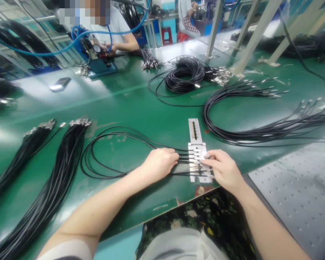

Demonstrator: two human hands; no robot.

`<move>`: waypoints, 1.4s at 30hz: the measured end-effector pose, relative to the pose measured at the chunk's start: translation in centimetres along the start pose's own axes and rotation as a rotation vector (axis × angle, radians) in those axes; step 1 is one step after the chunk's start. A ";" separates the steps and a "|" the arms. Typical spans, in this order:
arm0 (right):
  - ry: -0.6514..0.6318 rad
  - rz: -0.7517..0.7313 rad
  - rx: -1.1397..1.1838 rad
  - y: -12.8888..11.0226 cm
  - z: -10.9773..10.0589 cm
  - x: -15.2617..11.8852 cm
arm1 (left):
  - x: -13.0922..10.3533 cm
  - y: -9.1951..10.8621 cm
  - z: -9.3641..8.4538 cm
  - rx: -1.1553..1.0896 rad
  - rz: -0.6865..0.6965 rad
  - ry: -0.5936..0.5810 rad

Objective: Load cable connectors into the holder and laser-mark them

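My left hand (161,162) closes on black cables (183,159); my right hand (227,169), apart, touches the metal plate's (192,178) right side, grip unclear. Between them, several connectors (197,150) lie seated; beyond, the hinged flap (191,127) remains to be folded.

Glossy green tabletop (141,112) — smooth, metal plate (191,177)

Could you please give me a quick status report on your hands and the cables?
Left hand around black cables. Right hand at connector ends on metal plate. Curved cable bundle beyond plate, apart from it.
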State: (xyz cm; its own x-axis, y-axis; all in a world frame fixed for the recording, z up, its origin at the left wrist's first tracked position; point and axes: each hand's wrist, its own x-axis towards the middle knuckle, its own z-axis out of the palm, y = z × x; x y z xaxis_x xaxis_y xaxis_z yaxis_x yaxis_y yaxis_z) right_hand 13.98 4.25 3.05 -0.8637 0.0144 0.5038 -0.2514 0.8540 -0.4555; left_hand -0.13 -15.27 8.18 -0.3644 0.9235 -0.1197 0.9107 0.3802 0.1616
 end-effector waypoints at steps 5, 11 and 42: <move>-0.035 -0.021 0.004 -0.2 -0.3 0.1 | 0.1 0.2 0.2 0.006 0.008 -0.047; -0.016 -0.034 -0.021 -0.5 -0.4 0.5 | -0.2 0.1 0.4 0.070 0.170 -0.053; 0.043 0.135 0.292 -0.4 -0.8 0.0 | -2.0 1.9 -0.3 0.173 0.208 0.137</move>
State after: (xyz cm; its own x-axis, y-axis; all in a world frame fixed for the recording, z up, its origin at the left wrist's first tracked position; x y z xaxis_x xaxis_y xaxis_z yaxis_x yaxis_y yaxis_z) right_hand 14.39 4.36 3.82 -0.8801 0.1446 0.4521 -0.2557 0.6580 -0.7083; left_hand 2.26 -16.36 9.07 -0.1791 0.9833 0.0335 0.9838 0.1793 -0.0024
